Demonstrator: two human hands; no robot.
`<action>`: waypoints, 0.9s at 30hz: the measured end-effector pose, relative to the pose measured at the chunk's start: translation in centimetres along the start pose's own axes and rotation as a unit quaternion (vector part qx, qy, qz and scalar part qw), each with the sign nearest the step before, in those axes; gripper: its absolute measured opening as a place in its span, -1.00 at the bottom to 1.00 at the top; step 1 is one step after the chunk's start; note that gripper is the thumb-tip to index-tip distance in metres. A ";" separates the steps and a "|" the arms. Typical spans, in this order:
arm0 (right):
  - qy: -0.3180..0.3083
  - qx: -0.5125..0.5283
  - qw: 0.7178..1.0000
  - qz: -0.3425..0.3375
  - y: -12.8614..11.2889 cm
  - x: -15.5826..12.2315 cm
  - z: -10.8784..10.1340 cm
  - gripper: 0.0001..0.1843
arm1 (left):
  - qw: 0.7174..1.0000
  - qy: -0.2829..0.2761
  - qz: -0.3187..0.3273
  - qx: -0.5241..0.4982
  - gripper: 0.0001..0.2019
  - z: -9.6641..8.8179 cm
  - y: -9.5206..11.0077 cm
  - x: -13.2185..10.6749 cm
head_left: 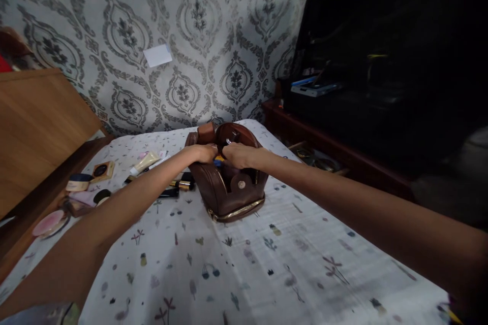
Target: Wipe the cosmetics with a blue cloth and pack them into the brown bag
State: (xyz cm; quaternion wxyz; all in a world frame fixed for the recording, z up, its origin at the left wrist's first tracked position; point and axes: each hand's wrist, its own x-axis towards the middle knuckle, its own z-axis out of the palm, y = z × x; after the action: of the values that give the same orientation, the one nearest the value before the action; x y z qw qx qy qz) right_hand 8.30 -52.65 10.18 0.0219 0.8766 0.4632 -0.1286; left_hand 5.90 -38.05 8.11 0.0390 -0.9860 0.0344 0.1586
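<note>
The brown bag (206,190) stands open on the printed sheet (244,274), and both of the person's hands are at its mouth. From where I stand, the left arm comes in from near the person's body on the bag's left side, slanting up and across, elbow bent and forearm low. The left hand (207,153) lies over the bag's left rim, back upward and wrist nearly level, its fingers bending down toward the opening. I can't tell whether they close on anything.

The right arm reaches in from the bag's right side, longer and straighter, sloping away from the body. The right hand (238,155) is turned inward at the bag's mouth, knuckles up, with the fingers curled down; their tips are hidden, so I can't tell how wide they are or what they grip. The two hands are close together, the left a little to the side of the right, and a bit of blue and yellow (218,161) shows in the opening just below them.

A gold zip (240,210) runs along the bag's lower front. Left of the bag, partly behind the left forearm, lie a cream tube (146,161), black-and-gold tubes (185,184) and a dark-lidded jar (79,183). A pink compact (49,223) is farther left of it.
</note>
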 end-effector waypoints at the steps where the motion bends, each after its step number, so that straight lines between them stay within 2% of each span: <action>1: 0.015 -0.002 1.000 0.004 0.0 -0.1 -0.2 -0.62 | 1.000 -0.001 -0.003 0.002 -0.64 -0.3 0.1 0.0; 4: 0.074 -0.012 0.997 0.013 0.1 -0.5 -1.0 -0.64 | 1.000 0.019 -0.005 -0.003 -0.70 -1.7 0.0 -0.5; 7: 0.142 -0.025 0.989 0.017 0.1 -0.9 -1.7 -0.62 | 0.997 0.069 0.003 -0.016 -0.73 -3.3 -0.4 -2.0; 9: 0.176 -0.049 0.983 0.021 0.0 -1.1 -1.9 -0.56 | 0.987 0.155 -0.008 -0.051 -0.73 -3.8 -0.8 -3.5; 12: 0.185 -0.102 0.977 0.026 0.0 -1.1 -2.0 -0.51 | 0.936 0.314 -0.036 -0.152 -0.72 -3.0 -1.2 -6.5; 14: 0.174 -0.128 0.976 0.016 0.0 -0.9 -2.0 -0.54 | 0.908 0.356 -0.049 -0.216 -0.69 -1.5 -1.4 -8.7; 16: 0.164 -0.142 0.976 0.002 0.1 -0.6 -1.9 -0.57 | 0.892 0.365 -0.060 -0.260 -0.66 0.6 -1.5 -10.8; 19: 0.151 -0.170 0.974 -0.010 0.1 -0.1 -1.6 -0.57 | 0.885 0.344 -0.096 -0.300 -0.65 4.0 -1.9 -13.7; 21: 0.141 -0.187 0.972 -0.013 0.1 0.3 -1.3 -0.59 | 0.874 0.351 -0.127 -0.311 -0.65 6.2 -2.3 -15.5; 24: 0.128 -0.204 0.970 -0.011 0.2 1.0 -0.8 -0.61 | 0.869 0.315 -0.167 -0.344 -0.63 9.8 -2.5 -17.7; 27: 0.118 -0.203 0.972 -0.013 0.3 1.9 -0.8 -0.62 | 0.841 0.307 -0.215 -0.390 -0.58 13.8 -2.0 -19.2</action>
State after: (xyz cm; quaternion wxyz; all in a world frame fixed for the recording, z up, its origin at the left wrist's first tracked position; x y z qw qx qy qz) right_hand 9.70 -51.17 10.49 0.1426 0.8570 0.4899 0.0723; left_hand -16.38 -33.76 1.19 -0.3286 -0.9002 -0.2334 -0.1648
